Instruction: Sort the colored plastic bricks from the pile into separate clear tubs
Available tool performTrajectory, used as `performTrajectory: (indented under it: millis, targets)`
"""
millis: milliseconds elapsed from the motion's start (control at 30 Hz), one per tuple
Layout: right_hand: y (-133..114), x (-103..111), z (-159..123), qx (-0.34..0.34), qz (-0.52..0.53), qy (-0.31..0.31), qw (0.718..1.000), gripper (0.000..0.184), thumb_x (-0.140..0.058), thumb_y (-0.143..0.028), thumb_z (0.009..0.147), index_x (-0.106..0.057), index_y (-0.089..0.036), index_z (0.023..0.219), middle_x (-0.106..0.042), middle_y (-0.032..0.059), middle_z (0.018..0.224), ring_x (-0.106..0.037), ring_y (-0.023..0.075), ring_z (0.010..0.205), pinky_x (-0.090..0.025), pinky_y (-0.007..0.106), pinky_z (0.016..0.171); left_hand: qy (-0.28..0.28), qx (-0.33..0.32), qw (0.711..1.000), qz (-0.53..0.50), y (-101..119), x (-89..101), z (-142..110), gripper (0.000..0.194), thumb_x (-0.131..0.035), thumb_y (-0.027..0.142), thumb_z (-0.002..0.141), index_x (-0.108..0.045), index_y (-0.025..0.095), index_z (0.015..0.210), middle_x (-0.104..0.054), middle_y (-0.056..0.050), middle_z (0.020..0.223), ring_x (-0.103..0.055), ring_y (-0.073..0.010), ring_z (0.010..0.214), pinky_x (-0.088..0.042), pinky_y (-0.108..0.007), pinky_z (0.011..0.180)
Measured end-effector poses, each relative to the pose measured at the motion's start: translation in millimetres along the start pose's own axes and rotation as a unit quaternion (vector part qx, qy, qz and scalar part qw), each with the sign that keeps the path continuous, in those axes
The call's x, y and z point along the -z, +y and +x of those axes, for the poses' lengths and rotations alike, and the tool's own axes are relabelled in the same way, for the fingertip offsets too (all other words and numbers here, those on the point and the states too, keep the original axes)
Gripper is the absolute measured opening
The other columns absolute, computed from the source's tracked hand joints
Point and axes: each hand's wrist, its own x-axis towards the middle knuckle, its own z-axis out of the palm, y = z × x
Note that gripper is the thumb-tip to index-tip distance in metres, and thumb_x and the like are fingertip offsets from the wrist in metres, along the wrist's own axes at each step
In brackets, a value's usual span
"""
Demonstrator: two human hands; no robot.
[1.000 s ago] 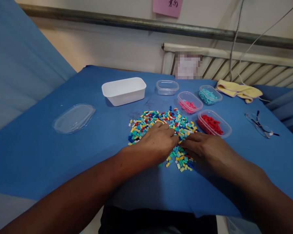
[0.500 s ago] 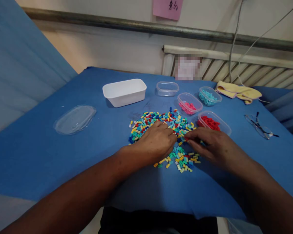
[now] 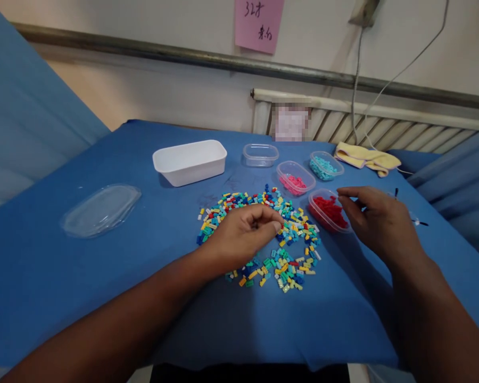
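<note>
The brick pile (image 3: 259,229), a loose scatter of small mixed-colour bricks, lies on the blue cloth (image 3: 64,266) covering the table. Everything else sits around it.

The left hand (image 3: 243,234) rests on the near middle of the pile, fingers curled in with thumb and forefinger tips pressed together; whether a brick is pinched between them cannot be told.

The right hand (image 3: 377,221) is raised just right of the pile, over the right edge of the red tub (image 3: 329,211). Its thumb and forefinger are closed together at the tips, the other fingers loosely bent; any brick between them is too small to make out.

The red tub, clear and holding red bricks, touches the pile's right edge. Just behind it stands the pink tub (image 3: 295,178) with pink bricks, then the teal tub (image 3: 326,165) farther back and right. A clear tub (image 3: 261,155) sits straight behind the pile, and the white tray (image 3: 189,162) behind and left of it. A clear lid (image 3: 100,209) lies well left of the pile. A yellow rag (image 3: 363,157) lies far behind on the right.
</note>
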Motion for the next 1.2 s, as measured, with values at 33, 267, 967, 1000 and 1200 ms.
performTrajectory:
  millis: [33, 267, 967, 1000, 1200]
  targets:
    - [-3.9, 0.1, -0.4, 0.009, 0.007, 0.009, 1.000, 0.025, -0.060, -0.033, 0.108, -0.078, -0.020, 0.120, -0.083, 0.0126, 0.111, -0.078, 0.0292, 0.095, -0.060, 0.043, 0.083, 0.005, 0.036, 0.999, -0.040, 1.0, -1.0, 0.9, 0.018, -0.070, 0.035, 0.096, -0.074, 0.018, 0.101, -0.066, 0.002, 0.077, -0.055, -0.0099, 0.063, -0.045, -0.024, 0.059]
    - [-50.9, -2.6, -10.1, 0.106, 0.109, 0.009, 0.988, 0.018, -0.065, -0.027, 0.109, -0.074, -0.023, 0.124, -0.082, 0.0095, 0.112, -0.079, 0.0236, 0.097, -0.063, 0.037, 0.084, -0.003, 0.121, 0.970, -0.211, 0.6, -5.7, 0.0, 0.027, -0.082, 0.039, 0.089, -0.073, 0.016, 0.099, -0.067, 0.002, 0.073, -0.059, -0.0084, 0.060, -0.046, -0.021, 0.058]
    - [-79.4, -10.1, -15.2, 0.244, 0.187, -0.016, 0.951, 0.014, -0.071, -0.014, 0.104, -0.071, -0.017, 0.117, -0.080, 0.0109, 0.108, -0.077, 0.0212, 0.096, -0.065, 0.036, 0.088, -0.021, 0.103, 0.972, -0.212, -0.2, -20.6, -6.2, 0.039, -0.089, 0.045, 0.086, -0.075, 0.015, 0.108, -0.081, -0.007, 0.093, -0.080, -0.0197, 0.090, -0.065, -0.027, 0.073]
    - [-79.3, -9.6, -15.1, 0.242, 0.190, -0.024, 0.951, 0.014, -0.071, -0.015, 0.104, -0.070, -0.017, 0.118, -0.079, 0.0113, 0.110, -0.077, 0.0216, 0.098, -0.065, 0.036, 0.089, -0.019, 0.103, 0.971, -0.213, 0.1, -21.1, -6.2, 0.039, -0.089, 0.044, 0.086, -0.075, 0.015, 0.108, -0.081, -0.007, 0.093, -0.080, -0.0197, 0.091, -0.065, -0.027, 0.074]
    - [-77.0, -5.3, -14.1, 0.278, 0.185, -0.017, 0.943, 0.018, -0.073, -0.015, 0.103, -0.069, -0.018, 0.120, -0.080, 0.0102, 0.110, -0.077, 0.0207, 0.100, -0.064, 0.033, 0.088, -0.036, 0.097, 0.970, -0.219, -1.3, -22.6, -7.0, 0.039, -0.088, 0.044, 0.088, -0.073, 0.016, 0.110, -0.082, -0.007, 0.096, -0.081, -0.0194, 0.091, -0.064, -0.026, 0.073]
